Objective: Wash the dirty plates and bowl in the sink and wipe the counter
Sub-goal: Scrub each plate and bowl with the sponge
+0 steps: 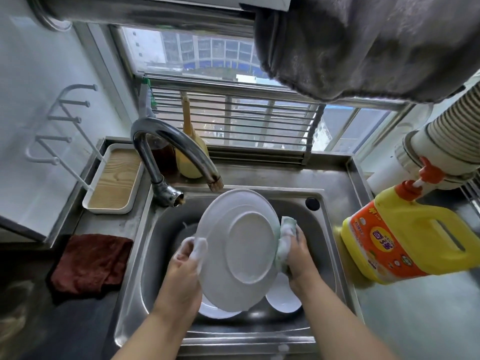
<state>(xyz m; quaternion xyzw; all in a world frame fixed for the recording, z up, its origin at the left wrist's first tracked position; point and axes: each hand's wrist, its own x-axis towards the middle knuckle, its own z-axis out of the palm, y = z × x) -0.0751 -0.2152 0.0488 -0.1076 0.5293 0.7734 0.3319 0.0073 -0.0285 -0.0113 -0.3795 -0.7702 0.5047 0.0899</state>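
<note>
Over the steel sink (322, 245) I hold a white plate (239, 250) tilted on edge, its underside facing me. My left hand (185, 263), covered in foam, grips the plate's left rim. My right hand (298, 255) holds a soapy green sponge (287, 229) against the plate's right rim. Below the plate lie another white plate (218, 311) and a white dish (283, 297), both partly hidden, on the sink bottom.
The curved tap (166, 141) rises at the sink's back left. A dark red cloth (91, 263) lies on the left counter, near a white tray (114, 183) with a wooden base. A yellow detergent jug (405, 237) stands on the right counter.
</note>
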